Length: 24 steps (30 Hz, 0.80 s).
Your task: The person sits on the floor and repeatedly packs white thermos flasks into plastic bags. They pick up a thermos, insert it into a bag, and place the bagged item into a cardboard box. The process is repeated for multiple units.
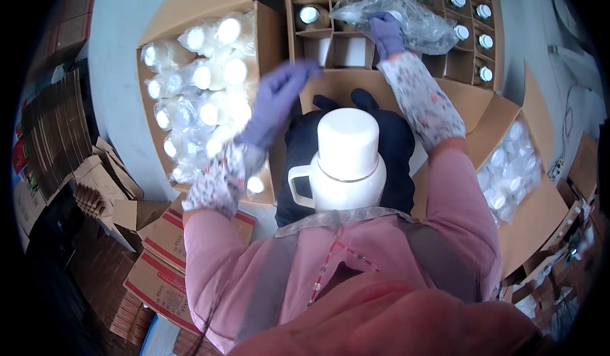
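Note:
My right hand [387,32], in a purple glove, is closed on a crumpled clear plastic bag [424,34]. The bag lies over a divided carton [388,73] of capped bottles, and a pale cap shows through the plastic by my fingertips. Blurred by motion, my left hand [276,101], gloved alike, hovers by the right wall of another open carton [267,36]. Its fingers stretch to the right, and nothing shows in them. Plastic-wrapped bottles [202,77] with white caps fill that left carton. Close before me stands a white handled vacuum jug [350,165], in front of dark cloth [295,141].
At the right, an open carton [533,232] holds more plastic-wrapped items [510,165]. Flattened cartons [162,279] with red stripes lie at lower left. Folded cardboard dividers [93,201] and stacked cardboard sheets [57,113] stand farther left. Cables [567,113] hang near the right wall.

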### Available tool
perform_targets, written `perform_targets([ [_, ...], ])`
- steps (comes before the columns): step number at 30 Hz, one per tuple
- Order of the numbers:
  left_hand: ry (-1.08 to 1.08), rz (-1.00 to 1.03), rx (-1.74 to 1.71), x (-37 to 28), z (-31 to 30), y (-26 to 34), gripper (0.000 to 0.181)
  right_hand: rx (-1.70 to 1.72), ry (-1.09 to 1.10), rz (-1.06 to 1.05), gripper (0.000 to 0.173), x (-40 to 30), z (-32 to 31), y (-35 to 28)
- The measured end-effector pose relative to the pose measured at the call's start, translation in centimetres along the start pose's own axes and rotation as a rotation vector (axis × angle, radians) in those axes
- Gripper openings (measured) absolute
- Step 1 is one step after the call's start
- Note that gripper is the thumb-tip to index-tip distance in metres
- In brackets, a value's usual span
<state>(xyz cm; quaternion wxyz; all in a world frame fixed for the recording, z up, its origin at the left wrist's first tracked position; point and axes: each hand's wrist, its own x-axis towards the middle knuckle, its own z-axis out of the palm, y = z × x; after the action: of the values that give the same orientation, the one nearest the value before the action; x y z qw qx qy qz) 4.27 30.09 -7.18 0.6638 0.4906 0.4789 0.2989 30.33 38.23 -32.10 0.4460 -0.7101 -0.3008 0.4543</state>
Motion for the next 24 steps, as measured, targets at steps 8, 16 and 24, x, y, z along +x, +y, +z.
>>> perform_targets([
  [8,0.335,0.423,0.466,14.9,1.9,-10.2,0.064,-0.617,0.647,0.204,0.054,-2.7,5.6,-13.7],
  [16,0.421,0.38,0.353,13.8,1.3,-9.6,0.091,-0.195,0.055,-0.075,0.027,-3.4,-2.9,-0.3],
  [24,-0.218,-0.173,-0.375,5.5,2.7,-8.3,0.074,-0.06,-0.427,-0.253,0.027,-20.1,-10.6,-5.6],
])
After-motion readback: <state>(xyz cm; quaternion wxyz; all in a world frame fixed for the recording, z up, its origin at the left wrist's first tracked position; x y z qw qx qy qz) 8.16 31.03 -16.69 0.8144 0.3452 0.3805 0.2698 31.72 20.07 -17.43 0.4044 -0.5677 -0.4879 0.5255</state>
